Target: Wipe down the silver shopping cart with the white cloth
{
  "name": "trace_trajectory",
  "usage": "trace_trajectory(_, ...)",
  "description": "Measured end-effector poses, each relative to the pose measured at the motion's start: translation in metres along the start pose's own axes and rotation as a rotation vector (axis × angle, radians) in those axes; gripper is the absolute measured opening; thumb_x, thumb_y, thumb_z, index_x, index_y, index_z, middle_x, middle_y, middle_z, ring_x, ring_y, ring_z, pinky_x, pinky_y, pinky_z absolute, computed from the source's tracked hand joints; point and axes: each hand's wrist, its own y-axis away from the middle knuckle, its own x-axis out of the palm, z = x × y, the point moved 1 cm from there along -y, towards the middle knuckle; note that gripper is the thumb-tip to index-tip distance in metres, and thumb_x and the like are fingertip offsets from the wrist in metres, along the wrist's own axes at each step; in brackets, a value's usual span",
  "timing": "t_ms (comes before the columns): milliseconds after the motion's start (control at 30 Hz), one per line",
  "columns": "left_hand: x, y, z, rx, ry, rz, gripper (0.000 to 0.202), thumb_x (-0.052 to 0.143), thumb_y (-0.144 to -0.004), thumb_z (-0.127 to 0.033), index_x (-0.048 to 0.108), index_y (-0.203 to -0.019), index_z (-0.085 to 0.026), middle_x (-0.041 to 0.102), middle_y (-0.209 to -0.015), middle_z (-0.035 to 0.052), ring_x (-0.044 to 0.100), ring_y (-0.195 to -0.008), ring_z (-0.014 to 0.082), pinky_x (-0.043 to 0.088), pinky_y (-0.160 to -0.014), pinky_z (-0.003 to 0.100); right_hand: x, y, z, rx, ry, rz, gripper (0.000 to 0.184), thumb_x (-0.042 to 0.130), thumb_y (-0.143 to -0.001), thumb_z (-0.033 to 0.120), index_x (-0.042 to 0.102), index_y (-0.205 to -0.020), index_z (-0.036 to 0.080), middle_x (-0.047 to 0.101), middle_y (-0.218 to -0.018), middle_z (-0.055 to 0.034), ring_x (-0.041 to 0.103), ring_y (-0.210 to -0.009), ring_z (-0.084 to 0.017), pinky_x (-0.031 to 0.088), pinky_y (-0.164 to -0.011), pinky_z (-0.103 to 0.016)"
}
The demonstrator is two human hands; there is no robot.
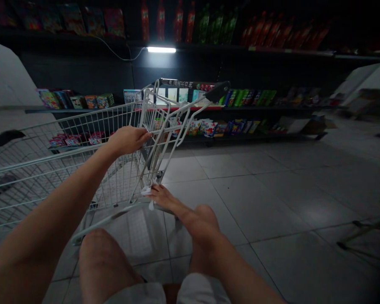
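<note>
A white wire shopping cart [91,122] stands on the tiled floor in front of me, its dark handle [217,90] pointing toward the shelves. My left hand [128,139] is closed around a wire bar at the cart's rear upper edge. Lower down, my right hand [161,196] is at the cart's bottom frame beside a rear upright, its fingers pinched on a small white cloth [146,191] pressed to the metal. Both of my bare knees show at the bottom of the view.
Dark shelves [240,109] along the back hold colourful packets, with bottles [177,19] on the top row above a lit tube lamp [161,50]. Grey floor tiles [272,198] spread to the right. A thin metal frame [361,236] sits at the lower right edge.
</note>
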Motion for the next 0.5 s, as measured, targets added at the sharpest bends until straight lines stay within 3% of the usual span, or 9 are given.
trace_trajectory(100,-0.001,0.002,0.0,-0.002,0.005,-0.011,0.052,0.028,-0.096,-0.049,0.07,-0.096,-0.018,0.069,-0.073,0.0077,0.058,-0.065,0.0193,0.035,-0.063,0.031,-0.008,-0.019,-0.02,0.028,0.097,-0.066,0.029,0.053,-0.097,0.021,0.069,-0.117,0.035,0.071,-0.115,0.0009,0.058,-0.108,-0.017,0.045,-0.093,-0.033)
trace_trajectory(200,-0.002,0.004,-0.001,-0.013,-0.005,-0.018,0.052,0.029,-0.096,-0.048,0.07,-0.094,-0.018,0.066,-0.07,0.0077,0.056,-0.063,0.0189,0.033,-0.061,0.031,0.005,-0.02,-0.019,0.21,0.142,-0.086,0.03,0.055,-0.096,0.023,0.068,-0.122,0.033,0.068,-0.123,-0.0053,0.053,-0.118,-0.022,0.041,-0.099,-0.04)
trace_trajectory(267,-0.002,0.006,-0.001,-0.023,-0.013,-0.015,0.051,0.029,-0.096,-0.048,0.07,-0.094,-0.018,0.065,-0.068,0.0072,0.055,-0.062,0.0187,0.032,-0.061,0.031,0.026,-0.007,-0.003,0.254,0.098,0.001,0.03,0.057,-0.094,0.021,0.069,-0.121,0.03,0.067,-0.121,-0.0074,0.052,-0.117,-0.023,0.043,-0.098,-0.041)
trace_trajectory(367,-0.002,0.007,0.0,-0.03,-0.017,-0.007,0.052,0.029,-0.097,-0.049,0.071,-0.096,-0.018,0.066,-0.068,0.0068,0.056,-0.064,0.0185,0.033,-0.061,0.031,0.056,0.019,0.031,0.142,0.014,0.141,0.025,0.064,-0.088,0.016,0.074,-0.107,0.029,0.071,-0.109,-0.0033,0.056,-0.105,-0.019,0.048,-0.089,-0.032)
trace_trajectory(500,-0.001,0.007,0.001,-0.035,-0.029,-0.005,0.057,0.025,-0.096,-0.052,0.071,-0.101,-0.019,0.07,-0.079,0.0086,0.061,-0.071,0.0207,0.036,-0.064,0.032,0.065,0.016,0.057,0.056,-0.028,0.166,0.023,0.061,-0.088,0.013,0.074,-0.099,0.028,0.07,-0.099,-0.0002,0.055,-0.101,-0.016,0.049,-0.088,-0.027)
